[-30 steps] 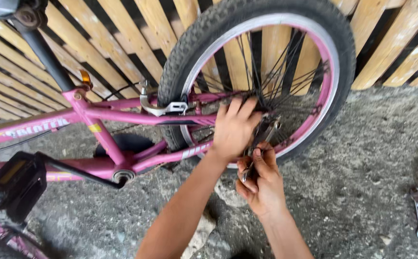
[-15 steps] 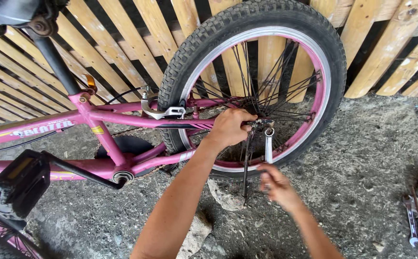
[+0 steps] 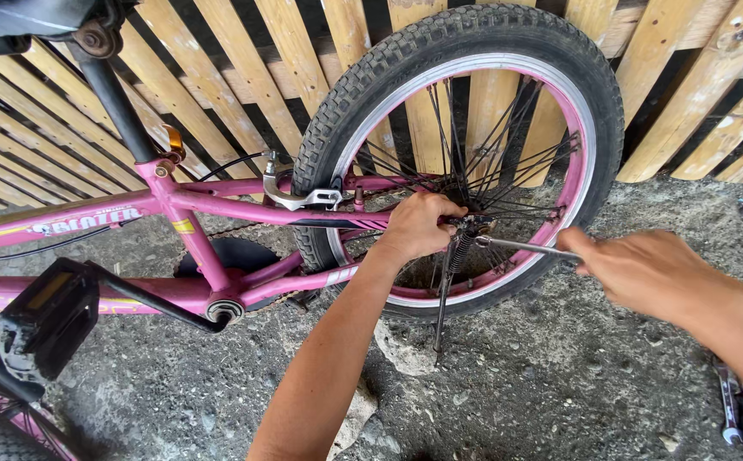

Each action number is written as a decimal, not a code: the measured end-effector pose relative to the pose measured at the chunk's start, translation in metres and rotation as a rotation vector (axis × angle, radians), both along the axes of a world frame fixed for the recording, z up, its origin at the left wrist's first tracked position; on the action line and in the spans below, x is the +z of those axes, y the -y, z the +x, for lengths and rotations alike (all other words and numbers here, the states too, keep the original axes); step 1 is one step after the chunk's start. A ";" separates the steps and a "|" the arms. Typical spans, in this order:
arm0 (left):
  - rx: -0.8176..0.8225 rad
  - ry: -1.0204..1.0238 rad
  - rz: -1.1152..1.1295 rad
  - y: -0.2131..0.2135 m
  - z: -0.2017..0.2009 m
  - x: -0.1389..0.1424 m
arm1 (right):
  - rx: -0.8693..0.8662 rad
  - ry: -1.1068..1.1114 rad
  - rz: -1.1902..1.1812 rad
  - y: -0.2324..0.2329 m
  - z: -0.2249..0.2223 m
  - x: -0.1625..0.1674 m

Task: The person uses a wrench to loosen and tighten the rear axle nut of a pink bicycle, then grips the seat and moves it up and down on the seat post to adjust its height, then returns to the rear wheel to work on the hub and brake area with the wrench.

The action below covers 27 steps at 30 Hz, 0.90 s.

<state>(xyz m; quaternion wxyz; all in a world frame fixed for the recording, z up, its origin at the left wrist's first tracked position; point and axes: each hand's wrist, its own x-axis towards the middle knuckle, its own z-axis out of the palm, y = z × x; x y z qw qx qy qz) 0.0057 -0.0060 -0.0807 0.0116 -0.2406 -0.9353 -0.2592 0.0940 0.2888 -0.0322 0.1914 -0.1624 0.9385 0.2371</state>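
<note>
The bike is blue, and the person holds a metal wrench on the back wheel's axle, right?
Not quite: the bike is pink, not blue, as the head view shows. The right hand does hold a metal wrench on the back wheel axle, with the left hand beside it.

Pretty soft, even daylight is seen throughout, no harsh glare anywhere. The wooden fence [image 3: 218, 94] is lit warmly, while dark gaps are left between its slats. The right hand [image 3: 644, 273] is smeared by motion blur. Straight lines are bent slightly near the edges.
</note>
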 end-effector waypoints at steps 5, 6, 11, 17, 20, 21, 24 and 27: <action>0.006 -0.015 0.018 -0.001 0.001 0.002 | -0.430 -0.013 -1.003 -0.019 0.019 -0.079; 0.000 -0.015 0.014 -0.001 0.001 0.001 | -0.448 -0.001 -1.217 -0.020 0.018 -0.108; 0.000 -0.012 0.004 -0.001 0.003 -0.004 | -0.770 0.191 -1.707 -0.004 0.007 -0.250; -0.023 -0.102 0.013 0.000 0.000 -0.011 | -0.814 0.137 -1.506 0.008 -0.015 -0.229; -0.036 -0.133 0.038 0.000 -0.001 -0.015 | -0.597 -0.031 -0.698 -0.030 -0.044 -0.109; -0.037 -0.135 0.045 0.000 -0.001 -0.016 | -0.436 0.012 -0.178 -0.031 -0.053 -0.067; -0.029 -0.139 0.024 0.001 -0.001 -0.016 | 0.186 -0.400 0.027 0.010 -0.061 0.034; -0.026 -0.109 0.053 0.004 -0.003 -0.012 | 0.568 -0.451 0.294 0.113 -0.046 0.069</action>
